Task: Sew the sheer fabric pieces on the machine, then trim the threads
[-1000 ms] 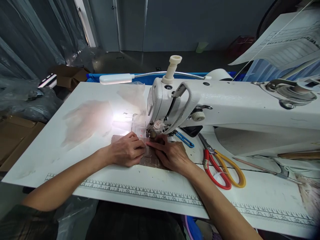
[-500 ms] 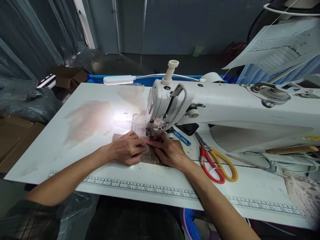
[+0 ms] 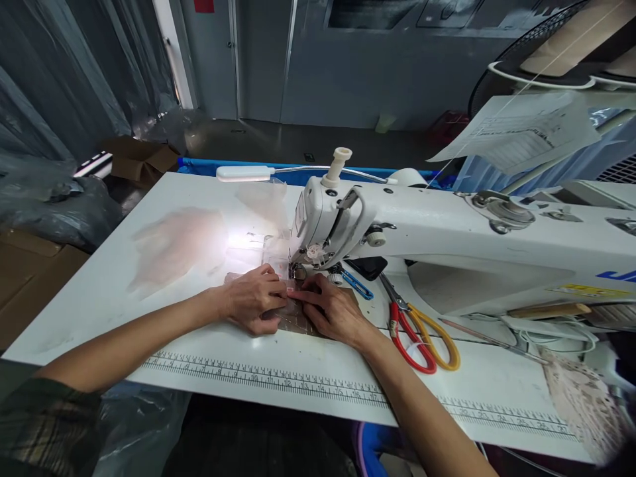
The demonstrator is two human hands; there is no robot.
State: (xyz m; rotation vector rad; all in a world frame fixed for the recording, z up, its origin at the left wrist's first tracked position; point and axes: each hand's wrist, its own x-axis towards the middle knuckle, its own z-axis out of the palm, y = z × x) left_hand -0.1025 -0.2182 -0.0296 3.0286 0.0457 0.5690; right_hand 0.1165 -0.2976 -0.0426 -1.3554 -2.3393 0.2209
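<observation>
My left hand (image 3: 256, 301) has its fingers curled down on a small piece of sheer pale pink fabric (image 3: 289, 286) just in front of the presser foot (image 3: 297, 270). From the other side my right hand (image 3: 334, 310) grips the same fabric, its index finger stretched toward the left fingertips. Much of the fabric is hidden under the fingers. Beneath both hands lies a flat brown sheet (image 3: 298, 322) on the table. The white sewing machine (image 3: 397, 212) stands right behind the hands, its needle area close to the fingertips.
Red-and-yellow-handled scissors (image 3: 422, 338) and blue thread snips (image 3: 358, 283) lie right of my right hand. Sheer pink pieces (image 3: 179, 245) rest on the left of the white table (image 3: 99, 298). A lamp (image 3: 243, 173) lights the work. Lace (image 3: 581, 397) sits at the right edge.
The view has tilted up and turned slightly right, showing more of the back wall. Both hands stay at nearly the same place on the fabric by the presser foot.
</observation>
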